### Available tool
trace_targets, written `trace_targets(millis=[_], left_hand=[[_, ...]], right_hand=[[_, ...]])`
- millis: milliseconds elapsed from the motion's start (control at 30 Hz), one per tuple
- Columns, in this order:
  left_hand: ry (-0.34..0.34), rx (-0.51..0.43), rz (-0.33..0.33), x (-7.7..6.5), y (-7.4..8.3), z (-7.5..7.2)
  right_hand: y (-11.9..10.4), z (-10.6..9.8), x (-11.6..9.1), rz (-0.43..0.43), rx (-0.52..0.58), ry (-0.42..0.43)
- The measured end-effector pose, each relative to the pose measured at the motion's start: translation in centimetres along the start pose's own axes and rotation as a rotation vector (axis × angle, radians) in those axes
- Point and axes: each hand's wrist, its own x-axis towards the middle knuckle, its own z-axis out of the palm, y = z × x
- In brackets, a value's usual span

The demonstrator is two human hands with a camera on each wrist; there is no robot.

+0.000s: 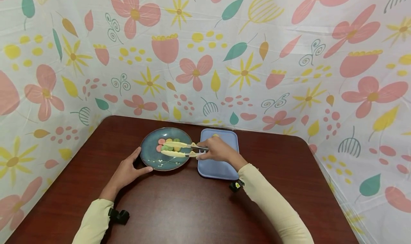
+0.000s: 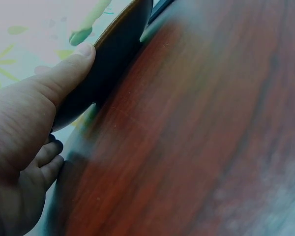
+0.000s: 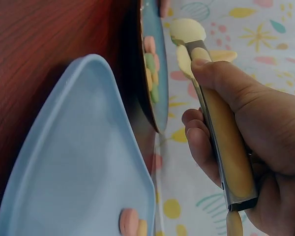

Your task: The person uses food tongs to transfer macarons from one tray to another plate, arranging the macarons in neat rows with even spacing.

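My left hand (image 1: 128, 169) holds the near left rim of a round blue-green plate (image 1: 151, 154), thumb on the edge. In the left wrist view that thumb lies on the brown rim of the plate (image 2: 120, 22). Several pink, green and yellow macarons (image 1: 161, 141) lie together on the plate. My right hand (image 1: 218, 149) grips metal tongs (image 1: 179, 144) with cream tips, spread apart over the macarons. No macaron shows between the tips. In the right wrist view, fingers and thumb wrap the tongs' yellow handle (image 3: 228, 142).
A light blue rectangular tray (image 1: 218, 169) lies right of the plate, under my right hand. Toward its far end are a pink macaron (image 3: 129, 221) and a yellow one (image 3: 142, 227). Behind the brown table (image 1: 179, 204) hangs a flower-patterned cloth (image 1: 199, 94).
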Motion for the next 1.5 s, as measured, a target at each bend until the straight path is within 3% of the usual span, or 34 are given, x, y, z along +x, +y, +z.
trace_targets(millis=[200,433,1033,1333,1500], left_hand=[[-0.001,-0.002,0.003,0.1,-0.2,0.1],[0.004,-0.005,0.007,0.1,-0.2,0.1],[0.005,-0.011,0.002,0.1,-0.1,0.2],[0.002,-0.007,-0.002,0.1,0.0,0.2],[0.005,-0.009,-0.004,0.0,0.0,0.1]], right_hand=[[-0.3,0.7,0.8,0.000,0.040,-0.033],[-0.3,1.4,1.4,-0.015,0.015,-0.038],[-0.6,2.3,1.8,0.079,0.024,-0.075],[0.0,1.4,0.9,0.056,0.069,-0.069],[0.3,0.0,0.0,0.059,0.017,-0.037]])
